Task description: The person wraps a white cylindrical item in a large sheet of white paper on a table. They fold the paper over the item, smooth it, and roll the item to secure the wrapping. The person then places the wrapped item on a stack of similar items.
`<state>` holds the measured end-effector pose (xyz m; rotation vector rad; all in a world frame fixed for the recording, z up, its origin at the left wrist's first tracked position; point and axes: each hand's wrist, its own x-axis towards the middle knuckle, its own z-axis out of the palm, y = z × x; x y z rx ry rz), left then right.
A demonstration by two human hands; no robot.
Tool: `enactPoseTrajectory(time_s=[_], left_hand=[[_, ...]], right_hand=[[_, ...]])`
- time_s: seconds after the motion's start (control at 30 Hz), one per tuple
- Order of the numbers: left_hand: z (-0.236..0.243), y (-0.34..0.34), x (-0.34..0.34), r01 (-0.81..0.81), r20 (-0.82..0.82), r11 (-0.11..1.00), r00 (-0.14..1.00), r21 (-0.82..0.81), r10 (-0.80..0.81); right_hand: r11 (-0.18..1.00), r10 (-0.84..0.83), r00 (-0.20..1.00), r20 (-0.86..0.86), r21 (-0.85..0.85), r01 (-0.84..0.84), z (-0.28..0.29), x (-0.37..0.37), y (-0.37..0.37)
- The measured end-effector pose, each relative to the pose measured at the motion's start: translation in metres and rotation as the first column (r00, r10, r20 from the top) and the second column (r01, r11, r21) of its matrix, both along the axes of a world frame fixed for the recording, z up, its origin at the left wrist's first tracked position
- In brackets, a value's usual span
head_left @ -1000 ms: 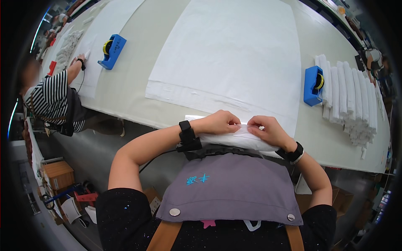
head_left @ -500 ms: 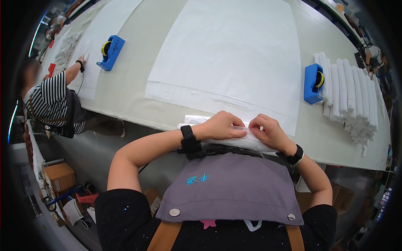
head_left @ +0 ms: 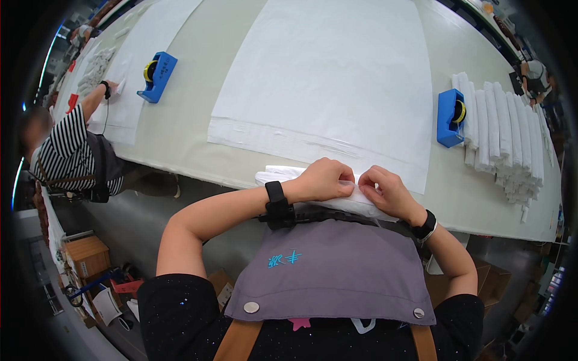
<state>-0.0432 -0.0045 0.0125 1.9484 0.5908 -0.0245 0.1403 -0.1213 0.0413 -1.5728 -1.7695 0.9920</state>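
At the table's near edge lies a folded white sheet [head_left: 367, 207], thin and film-like, pressed close against my apron. My left hand [head_left: 325, 179] is closed over its top, thumb against bent fingers. Just to the right, my right hand [head_left: 388, 189] pinches the same sheet, its thumb and forefinger pressed together. Only a small gap parts the two sets of fingertips. The fingers hide the exact spot they grip. Beyond the hands a large white sheet [head_left: 325, 78] is spread flat on the table, with wrinkles along its near end.
A blue tape dispenser [head_left: 451, 117] stands at the right beside a pile of white rolls [head_left: 503, 132]. Another blue tape dispenser [head_left: 158, 77] is at the left. Further left, a co-worker in a striped shirt [head_left: 63, 144] reaches over the table [head_left: 180, 120].
My left hand has shifted slightly, its thumb now tucked closer to the fingers. My right hand stays nearly in place. The co-worker at the left has moved a little to the left.
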Motion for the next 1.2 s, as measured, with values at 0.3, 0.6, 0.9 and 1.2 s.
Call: enactPoseTrajectory(time_s=[0.3, 0.6, 0.9, 1.2], left_hand=[[0.009, 0.02, -0.007, 0.201, 0.01, 0.967, 0.979, 0.155, -0.205], [-0.001, 0.029, -0.037, 0.247, 0.059, 0.857, 0.95, 0.452, -0.305], [-0.001, 0.043, -0.066, 0.199, 0.134, 0.91, 0.956, 0.364, -0.263], [-0.012, 0.021, -0.082, 0.064, 0.249, 0.764, 0.925, 0.642, -0.286]], right_hand=[[0.998, 0.047, 0.998, 0.052, 0.03, -0.049, -0.003, 0.001, -0.006], [0.992, 0.045, 0.996, 0.08, 0.117, -0.055, -0.003, -0.003, -0.007], [0.989, 0.044, 0.994, 0.096, 0.136, -0.057, -0.005, -0.005, -0.006], [0.97, 0.033, 0.985, 0.17, 0.232, -0.073, -0.009, -0.003, -0.016]])
